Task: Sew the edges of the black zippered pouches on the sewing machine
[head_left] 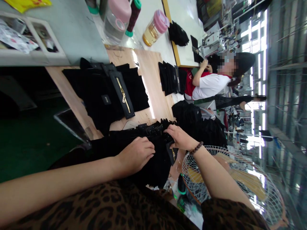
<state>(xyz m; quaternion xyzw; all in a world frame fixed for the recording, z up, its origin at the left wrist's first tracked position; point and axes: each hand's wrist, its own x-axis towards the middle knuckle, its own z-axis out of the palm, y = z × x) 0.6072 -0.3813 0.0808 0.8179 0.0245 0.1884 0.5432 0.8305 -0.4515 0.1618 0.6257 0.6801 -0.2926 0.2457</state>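
A thick stack of black fabric pieces [153, 169] lies in front of me, with dark tabs along its far edge. My right hand [181, 138], wearing a beaded bracelet, is closed on the stack's right end. Beside its thumb, a black zipper panel [173, 154] with a gold-toned zip shows. My left hand [136, 156] rests over the middle of the stack with its fingers curled together. Whatever its fingertips hold, if anything, is hidden. Further off lies another black pile [96, 92], topped by a black panel with a gold zipper [123, 94].
The wooden tabletop [153, 76] also bears a smaller black pile [169, 78]. Beyond are a pink-lidded bottle [116, 24], a pink-lidded cup [154, 28] and a thread cone [133, 17]. A wire basket [192, 188] stands by my right arm. A co-worker [211, 84] sits further off.
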